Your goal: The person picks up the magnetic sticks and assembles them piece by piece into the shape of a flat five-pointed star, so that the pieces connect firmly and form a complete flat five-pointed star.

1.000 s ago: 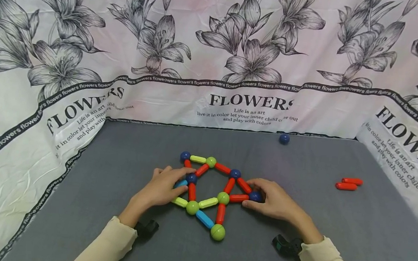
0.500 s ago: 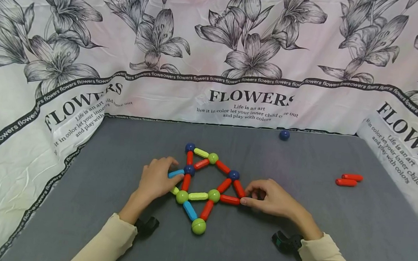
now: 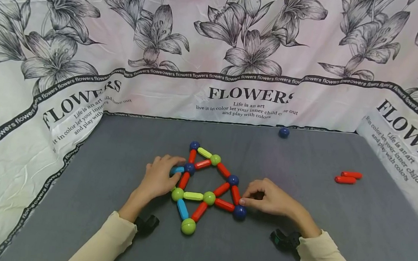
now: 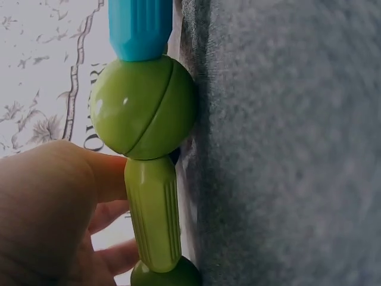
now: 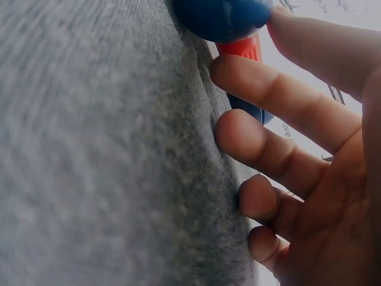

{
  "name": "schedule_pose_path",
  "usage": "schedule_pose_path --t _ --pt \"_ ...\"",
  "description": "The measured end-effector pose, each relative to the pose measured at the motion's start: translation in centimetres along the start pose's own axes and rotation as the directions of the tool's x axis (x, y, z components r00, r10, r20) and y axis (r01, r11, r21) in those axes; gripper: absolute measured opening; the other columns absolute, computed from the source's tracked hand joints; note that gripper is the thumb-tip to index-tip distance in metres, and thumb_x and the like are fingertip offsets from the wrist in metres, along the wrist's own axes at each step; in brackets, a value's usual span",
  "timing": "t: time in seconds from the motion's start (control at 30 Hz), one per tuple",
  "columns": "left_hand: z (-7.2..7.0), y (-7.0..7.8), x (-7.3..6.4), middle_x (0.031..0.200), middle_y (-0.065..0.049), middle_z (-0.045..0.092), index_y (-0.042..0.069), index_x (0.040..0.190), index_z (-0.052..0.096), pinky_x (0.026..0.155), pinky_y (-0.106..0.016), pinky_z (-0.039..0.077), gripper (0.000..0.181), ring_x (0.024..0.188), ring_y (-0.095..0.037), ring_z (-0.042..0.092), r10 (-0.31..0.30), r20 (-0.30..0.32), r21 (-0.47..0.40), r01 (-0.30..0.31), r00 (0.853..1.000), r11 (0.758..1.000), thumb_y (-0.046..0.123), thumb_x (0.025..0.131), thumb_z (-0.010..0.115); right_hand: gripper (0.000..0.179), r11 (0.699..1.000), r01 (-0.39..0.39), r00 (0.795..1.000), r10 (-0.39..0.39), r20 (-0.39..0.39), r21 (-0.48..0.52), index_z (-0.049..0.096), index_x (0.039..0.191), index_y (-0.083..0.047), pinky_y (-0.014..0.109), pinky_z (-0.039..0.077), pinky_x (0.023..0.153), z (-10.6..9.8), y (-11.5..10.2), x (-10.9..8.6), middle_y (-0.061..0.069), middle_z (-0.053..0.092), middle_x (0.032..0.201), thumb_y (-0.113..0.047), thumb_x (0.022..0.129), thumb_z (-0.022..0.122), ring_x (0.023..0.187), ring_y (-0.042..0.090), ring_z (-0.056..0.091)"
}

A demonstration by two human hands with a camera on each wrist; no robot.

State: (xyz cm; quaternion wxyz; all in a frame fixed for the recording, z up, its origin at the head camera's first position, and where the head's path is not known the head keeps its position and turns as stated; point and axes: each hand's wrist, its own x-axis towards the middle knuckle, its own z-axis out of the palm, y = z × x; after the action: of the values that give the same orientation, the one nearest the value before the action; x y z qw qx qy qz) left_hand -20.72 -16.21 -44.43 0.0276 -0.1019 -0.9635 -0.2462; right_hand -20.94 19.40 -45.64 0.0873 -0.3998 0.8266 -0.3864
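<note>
A flat frame of magnetic rods and balls lies on the grey cloth in the head view. My left hand (image 3: 160,176) holds its left side, thumb and index finger on either side of a blue rod (image 3: 177,170) by a dark blue ball (image 3: 189,169). In the left wrist view the thumb reaches behind a yellow-green rod (image 4: 153,214) below a green ball (image 4: 144,107). At the frame's right corner my right hand (image 3: 272,198) has its thumb tip against a dark blue ball (image 3: 240,213), fingers loosely bent. A red rod (image 5: 241,47) shows behind that ball in the right wrist view.
Two loose red rods (image 3: 345,180) lie together at the right. A single dark blue ball (image 3: 284,132) sits at the back edge of the grey cloth (image 3: 296,154). Behind stands a flower-printed sheet (image 3: 248,105). A green ball (image 3: 188,226) forms the frame's nearest corner.
The frame has turned clockwise: its near green ball swung left and its right blue ball came nearer, out from between my right fingers. My left hand shifted slightly left.
</note>
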Motion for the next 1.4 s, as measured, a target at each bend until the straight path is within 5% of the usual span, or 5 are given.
schedule_pose_path --t 0.43,0.73,1.0,1.23,1.4 --pt "-0.8 -0.4 0.0 0.126 -0.019 0.055 0.01 0.127 0.067 0.089 -0.055 0.043 0.041 0.114 -0.038 0.049 -0.123 -0.008 -0.021 0.122 0.992 0.992 0.017 0.087 0.067 0.006 0.989 -0.126 0.992 0.127 0.0 0.072 0.075 0.09 -0.024 0.022 0.043 0.056 -0.3 0.2 -0.1 -0.006 0.064 0.081 -0.025 0.095 0.073 0.063 0.005 0.051" --pt "-1.6 -1.1 0.2 0.121 -0.021 0.065 0.008 0.143 0.051 0.078 -0.053 0.053 0.07 0.09 -0.036 0.064 -0.299 -0.061 0.057 0.303 0.952 0.951 0.053 0.091 0.064 0.013 0.996 -0.014 1.0 0.012 0.02 0.089 0.076 0.08 -0.021 0.02 0.042 0.055 -0.2 0.5 0.2 -0.01 0.06 0.074 -0.023 0.093 0.076 0.062 0.0 0.05" --pt "-1.4 -1.0 0.4 0.112 -0.013 0.066 0.009 0.151 0.044 0.074 -0.04 0.047 0.073 0.09 -0.025 0.059 -0.202 0.045 -0.052 0.204 0.978 0.978 0.048 0.094 0.065 0.012 0.996 0.017 0.999 -0.019 0.028 0.093 0.076 0.082 -0.018 0.02 0.041 0.054 -0.2 0.5 0.2 -0.011 0.06 0.075 -0.021 0.094 0.075 0.062 0.0 0.05" --pt "-1.1 -0.6 0.4 0.14 -0.021 0.055 0.012 0.157 0.036 0.092 -0.055 0.051 0.08 0.115 -0.035 0.058 -0.151 0.084 -0.045 0.156 0.985 0.987 0.055 0.095 0.062 0.011 0.996 0.036 0.999 -0.037 0.017 0.085 0.076 0.082 -0.019 0.019 0.041 0.054 -0.2 0.6 0.2 -0.011 0.061 0.075 -0.02 0.094 0.075 0.061 -0.002 0.05" --pt "-1.2 -0.1 0.2 0.138 -0.021 0.054 0.019 0.158 0.036 0.093 -0.057 0.048 0.088 0.113 -0.035 0.055 -0.137 0.133 0.014 0.136 0.982 0.991 0.066 0.089 0.063 0.011 0.996 0.018 1.0 -0.02 0.023 0.083 0.075 0.083 -0.02 0.019 0.041 0.055 -0.2 0.6 0.1 -0.011 0.062 0.077 -0.021 0.094 0.075 0.063 -0.002 0.05"
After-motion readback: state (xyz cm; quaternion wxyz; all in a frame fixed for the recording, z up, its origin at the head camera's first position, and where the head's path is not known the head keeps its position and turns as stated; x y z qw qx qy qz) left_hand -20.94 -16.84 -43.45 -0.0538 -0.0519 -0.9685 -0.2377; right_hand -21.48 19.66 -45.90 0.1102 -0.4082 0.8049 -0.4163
